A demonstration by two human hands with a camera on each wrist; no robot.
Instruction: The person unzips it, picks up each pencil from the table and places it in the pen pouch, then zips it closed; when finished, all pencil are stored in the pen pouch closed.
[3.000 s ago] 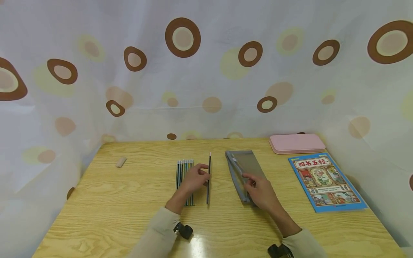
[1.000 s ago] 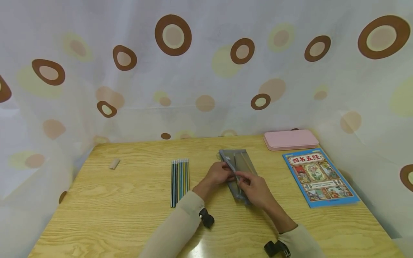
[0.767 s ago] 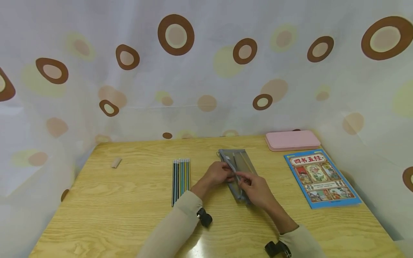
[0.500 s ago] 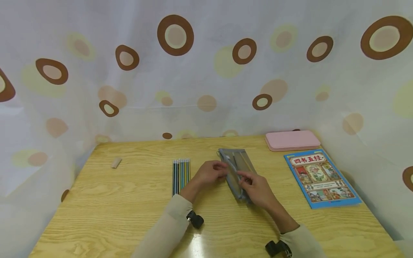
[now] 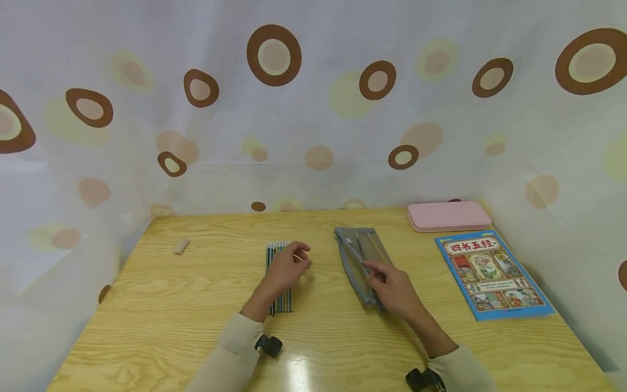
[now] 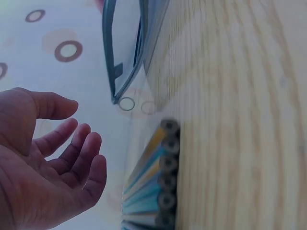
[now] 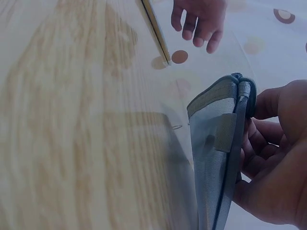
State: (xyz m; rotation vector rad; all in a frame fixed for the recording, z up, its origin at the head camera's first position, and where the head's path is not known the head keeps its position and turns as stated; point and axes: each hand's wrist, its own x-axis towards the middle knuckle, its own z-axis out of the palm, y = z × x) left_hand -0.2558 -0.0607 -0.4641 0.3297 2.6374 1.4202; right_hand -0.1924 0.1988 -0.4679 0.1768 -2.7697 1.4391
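Observation:
A row of several pencils [image 5: 284,303] lies side by side on the table in the head view. Over it hovers my left hand [image 5: 288,268], fingers loosely bent and nothing between them; the left wrist view shows the pencil ends [image 6: 168,163] apart from the fingers. To the right lies a grey mesh zip pencil pouch [image 5: 351,270], its mouth gaping. At least two pencils show inside it through the mesh. My right hand [image 5: 395,291] pinches the pouch's edge between thumb and fingers; in the right wrist view the pouch [image 7: 213,139] stands raised along that edge.
A small beige eraser-like block [image 5: 182,246] lies at the far left. At the back right is a pink pencil case [image 5: 448,215], with a blue-edged picture book [image 5: 495,275] in front of it. A dotted cloth [image 5: 313,109] hangs behind the wooden table.
My left hand has carried one pencil from beside the row to the pouch, let go of it inside, and moved back left over the row. My right hand stays on the pouch edge.

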